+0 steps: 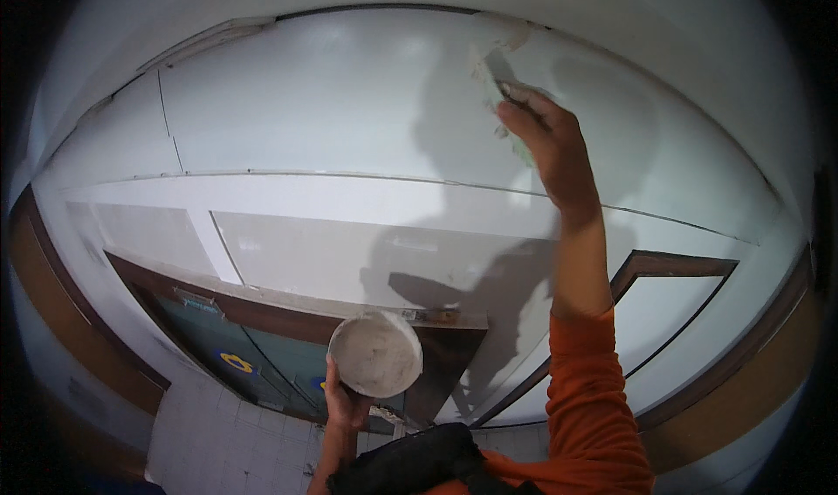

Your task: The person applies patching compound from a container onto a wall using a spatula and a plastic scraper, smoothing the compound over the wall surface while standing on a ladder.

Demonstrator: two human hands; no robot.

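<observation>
My right hand [548, 141] is raised high against the white wall panel [314, 93], its fingers closed round a putty knife [499, 65]. The blade lies close to or against the panel, over a patch of beige filler [515, 39] near the upper seam; its handle is mostly hidden in my fist. Low down, my left hand [343, 401] holds a round, pale bowl [417, 342] from its left side and below. Inside sits greyish-beige putty [375, 355] with an uneven surface. Some greenish smears show on the panel beside my right wrist.
Below the panel, a brown door frame [288, 316] with a narrow ledge surrounds bluish glass doors [271, 364]. The tiled floor [227, 443] lies far below. A dark-framed white panel [663, 320] stands at right. Black gear [410, 460] crosses my orange-sleeved front.
</observation>
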